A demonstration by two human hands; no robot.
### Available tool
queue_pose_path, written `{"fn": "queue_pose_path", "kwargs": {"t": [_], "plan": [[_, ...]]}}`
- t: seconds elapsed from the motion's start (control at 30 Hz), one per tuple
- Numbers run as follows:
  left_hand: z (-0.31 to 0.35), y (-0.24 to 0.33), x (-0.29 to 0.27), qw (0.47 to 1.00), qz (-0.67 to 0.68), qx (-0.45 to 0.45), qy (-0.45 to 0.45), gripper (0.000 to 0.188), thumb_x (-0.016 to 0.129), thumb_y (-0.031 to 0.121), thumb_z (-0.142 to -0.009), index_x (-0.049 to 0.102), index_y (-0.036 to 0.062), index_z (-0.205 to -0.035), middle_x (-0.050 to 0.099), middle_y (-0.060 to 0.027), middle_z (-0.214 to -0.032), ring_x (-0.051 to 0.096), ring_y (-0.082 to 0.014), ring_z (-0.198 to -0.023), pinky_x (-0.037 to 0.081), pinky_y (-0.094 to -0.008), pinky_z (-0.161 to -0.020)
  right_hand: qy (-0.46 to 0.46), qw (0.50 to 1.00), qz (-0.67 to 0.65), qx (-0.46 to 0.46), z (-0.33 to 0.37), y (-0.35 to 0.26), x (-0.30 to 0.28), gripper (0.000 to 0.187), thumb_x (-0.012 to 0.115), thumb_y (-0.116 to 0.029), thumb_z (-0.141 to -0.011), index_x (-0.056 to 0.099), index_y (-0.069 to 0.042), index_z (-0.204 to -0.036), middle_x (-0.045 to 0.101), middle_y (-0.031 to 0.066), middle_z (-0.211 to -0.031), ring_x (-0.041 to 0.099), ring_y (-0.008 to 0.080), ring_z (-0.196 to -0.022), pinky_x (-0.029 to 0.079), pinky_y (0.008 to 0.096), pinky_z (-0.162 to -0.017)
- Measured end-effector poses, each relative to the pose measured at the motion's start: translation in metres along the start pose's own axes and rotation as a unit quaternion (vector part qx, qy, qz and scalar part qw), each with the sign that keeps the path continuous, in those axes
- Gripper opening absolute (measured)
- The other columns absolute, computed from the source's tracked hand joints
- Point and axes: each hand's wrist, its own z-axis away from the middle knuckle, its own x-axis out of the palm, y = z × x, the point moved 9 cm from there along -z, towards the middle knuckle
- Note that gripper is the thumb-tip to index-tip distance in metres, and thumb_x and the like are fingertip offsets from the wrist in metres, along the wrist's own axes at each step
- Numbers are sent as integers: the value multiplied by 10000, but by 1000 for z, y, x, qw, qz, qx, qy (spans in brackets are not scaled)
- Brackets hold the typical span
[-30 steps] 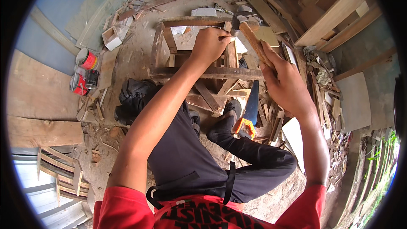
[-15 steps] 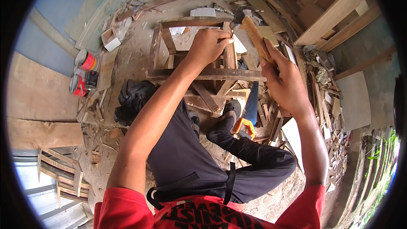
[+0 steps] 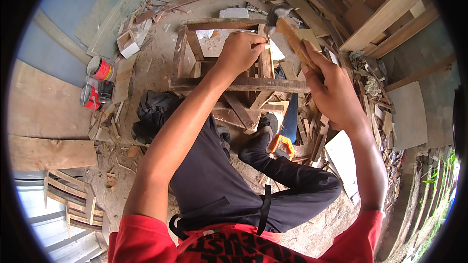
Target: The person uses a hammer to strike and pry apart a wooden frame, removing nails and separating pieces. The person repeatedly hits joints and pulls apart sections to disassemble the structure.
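Observation:
My right hand [image 3: 337, 92] is wrapped round the wooden handle of a claw hammer [image 3: 294, 42]. The hammer's metal head hangs just past the fingertips of my left hand [image 3: 240, 53]. Those fingertips are pinched over the right-hand bar of an old brown wooden frame [image 3: 214, 84], holding a thin, dark piece that looks like a nail [image 3: 268, 39]; most of it is hidden. The frame, built like a stool or chair base, stands on the ground in front of my legs.
A handsaw [image 3: 289, 122] with an orange handle leans beside my foot. Several paint cans [image 3: 100, 69] stand at the left. Wood scraps [image 3: 373, 102] and stacked boards [image 3: 385, 14] crowd the right side. A small open box [image 3: 127, 45] lies at the far left.
My right hand and forearm have shifted a little to the right, and the hammer head has tilted. My left hand keeps its pinch in the same place.

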Motion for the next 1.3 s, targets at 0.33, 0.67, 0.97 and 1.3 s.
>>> {"fn": "queue_pose_path", "kwargs": {"t": [0.33, 0.67, 0.97, 1.3], "plan": [[1, -2, -2, 1000, -3, 1, 29, 184, 677, 171, -823, 737, 22, -913, 708, -162, -889, 683, -330, -815, 528, -395, -735, 80, 995, -49, -30, 7, -2, 1, 473, 528, -62, -933, 448, 46, -1387, 639, 326, -835, 684, 415, -847, 520, 381, -713], [0, -4, -1, 999, 12, -33, 38, 186, 697, 192, -822, 746, 31, -901, 710, -162, -870, 684, -334, -813, 527, -389, -739, 95, 994, -43, -27, 7, -5, -9, 485, 540, -83, -940, 436, 43, -1397, 640, 315, -800, 700, 386, -753, 513, 374, -657], [-1, -7, 1, 999, 11, -33, 31, 204, 690, 206, -827, 750, 34, -920, 713, -167, -892, 688, -328, -827, 528, -382, -761, 113, 992, -50, -36, 4, -11, -15, 467, 538, -72, -944, 456, 40, -1390, 657, 284, -806, 702, 344, -700, 515, 376, -652], [1, -1, -2, 999, 19, -11, 40, 189, 686, 193, -830, 748, 31, -905, 714, -154, -889, 688, -321, -816, 529, -386, -747, 80, 995, -60, 3, 6, -9, -5, 468, 533, -73, -933, 460, 31, -1384, 654, 317, -872, 689, 410, -846, 523, 432, -731]]}}
